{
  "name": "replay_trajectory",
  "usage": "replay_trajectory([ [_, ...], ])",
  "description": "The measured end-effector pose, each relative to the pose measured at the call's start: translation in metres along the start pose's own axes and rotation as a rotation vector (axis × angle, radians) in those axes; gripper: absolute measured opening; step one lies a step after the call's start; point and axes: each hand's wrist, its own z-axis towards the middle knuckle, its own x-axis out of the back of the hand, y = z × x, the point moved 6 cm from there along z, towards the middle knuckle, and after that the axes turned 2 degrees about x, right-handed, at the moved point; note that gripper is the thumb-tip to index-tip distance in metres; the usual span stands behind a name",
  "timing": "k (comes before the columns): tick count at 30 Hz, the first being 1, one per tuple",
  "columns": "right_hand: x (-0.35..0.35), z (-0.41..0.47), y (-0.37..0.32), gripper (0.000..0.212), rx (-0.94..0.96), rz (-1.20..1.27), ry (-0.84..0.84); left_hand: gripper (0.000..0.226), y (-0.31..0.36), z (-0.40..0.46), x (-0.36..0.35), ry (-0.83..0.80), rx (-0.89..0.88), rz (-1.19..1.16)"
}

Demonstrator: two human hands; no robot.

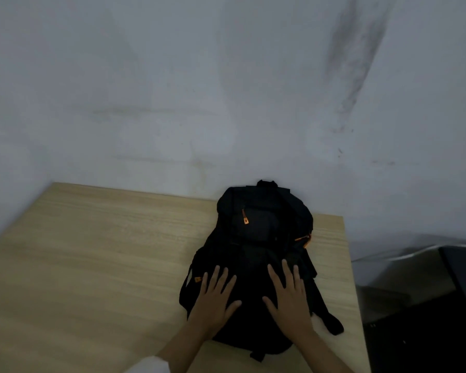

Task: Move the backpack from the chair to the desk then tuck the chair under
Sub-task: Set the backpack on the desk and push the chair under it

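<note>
A black backpack (256, 238) with orange zipper pulls lies flat on the light wooden desk (92, 265), its top against the wall. My left hand (214, 297) rests palm down on its lower left part, fingers spread. On its lower right part lies my right hand (288, 294), also flat with fingers apart. Neither hand grips fabric. The chair is not in view.
A grey-white wall (226, 90) rises right behind the desk. The desk's right edge runs near the backpack. Beyond that edge, at the lower right, stands a dark object with a pale curved frame (428, 292).
</note>
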Motion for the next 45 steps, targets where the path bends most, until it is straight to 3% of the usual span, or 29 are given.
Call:
replay_trajectory([
  [2,0.000,-0.022,-0.004,0.068,-0.026,0.031,0.011,0.060,0.007,-0.013,0.001,0.052,0.044,-0.070],
  [5,-0.002,-0.049,-0.014,0.083,-0.053,0.061,0.009,0.060,0.016,-0.033,-0.001,0.050,0.056,-0.120],
  [9,-0.002,-0.075,-0.025,0.064,-0.095,0.086,-0.025,0.059,0.023,-0.053,0.001,0.055,0.028,-0.083],
  [12,-0.001,-0.090,-0.035,0.067,-0.108,0.105,-0.068,0.058,0.020,-0.066,0.006,0.074,0.035,-0.086],
  [18,0.007,-0.134,-0.064,0.064,-0.077,0.205,0.036,0.058,0.009,-0.117,0.022,0.140,0.059,-0.070],
  [25,0.005,-0.202,-0.101,0.063,-0.024,0.254,0.183,0.059,0.010,-0.206,0.021,0.009,0.043,-0.163],
  [31,-0.013,-0.287,-0.129,0.058,0.011,0.322,0.246,0.099,0.021,-0.304,0.015,0.106,0.004,-0.379],
  [36,-0.021,-0.366,-0.148,0.056,0.089,0.349,0.229,0.088,0.034,-0.387,0.006,0.106,0.116,-0.487],
  [40,-0.025,-0.411,-0.162,0.056,0.099,0.355,0.224,0.109,0.043,-0.438,0.007,0.097,0.134,-0.492],
  [45,-0.035,-0.455,-0.182,0.054,0.149,0.331,0.211,0.104,0.041,-0.489,0.004,0.105,0.170,-0.518],
])
